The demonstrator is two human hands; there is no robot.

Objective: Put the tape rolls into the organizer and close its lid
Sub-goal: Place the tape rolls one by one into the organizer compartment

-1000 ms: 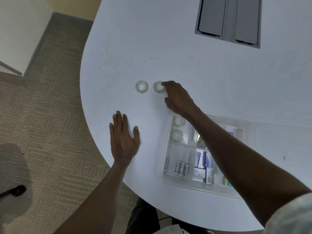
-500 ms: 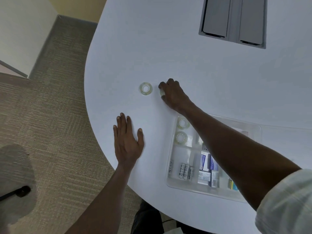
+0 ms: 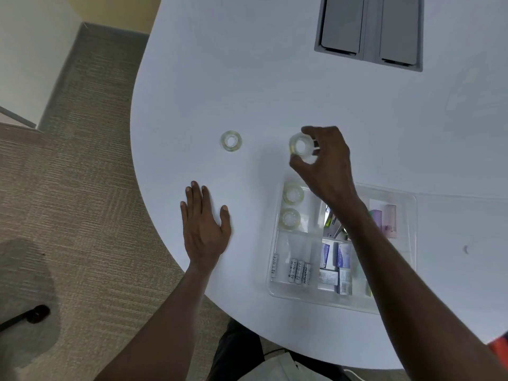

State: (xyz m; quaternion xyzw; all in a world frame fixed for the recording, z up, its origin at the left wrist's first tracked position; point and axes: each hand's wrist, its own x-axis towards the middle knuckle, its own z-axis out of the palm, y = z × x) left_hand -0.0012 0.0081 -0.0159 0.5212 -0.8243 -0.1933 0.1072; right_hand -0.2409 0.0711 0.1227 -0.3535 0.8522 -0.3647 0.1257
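Landmark: the clear plastic organizer [image 3: 275, 259], lying open on the white table [image 3: 247, 78] near the person's edge.

Right hand [image 3: 327, 163]: raised just beyond the organizer's far left corner, fingers curled, pinching a clear tape roll [image 3: 300, 145] by its rim between thumb and fingertips. Roll is tilted on edge with its hole facing the camera. It appears lifted off the table; I cannot tell for certain.

Left hand [image 3: 204, 226]: flat on the table, palm down, fingers together and thumb spread, well to the left of the organizer. Holds nothing.

Second loose tape roll [image 3: 231, 141]: lying flat on the table, beyond and to the left of the organizer, apart from both hands.

Inside the organizer, far left compartment: two tape rolls lying flat, one [image 3: 293, 194] at the far wall and the other [image 3: 290, 218] just nearer, side by side.

Near left compartment: several batteries [image 3: 298, 271] lying side by side. Compartment to their right: small boxes [image 3: 336, 268], labels too small to read. The right forearm crosses over the middle compartments and hides part of their contents. Far right compartment: pale purple and pink items [image 3: 386, 220], kind unclear.

Beyond the organizer, at the far side of the table: a grey recessed hatch [image 3: 368, 28] with two flaps, shut.
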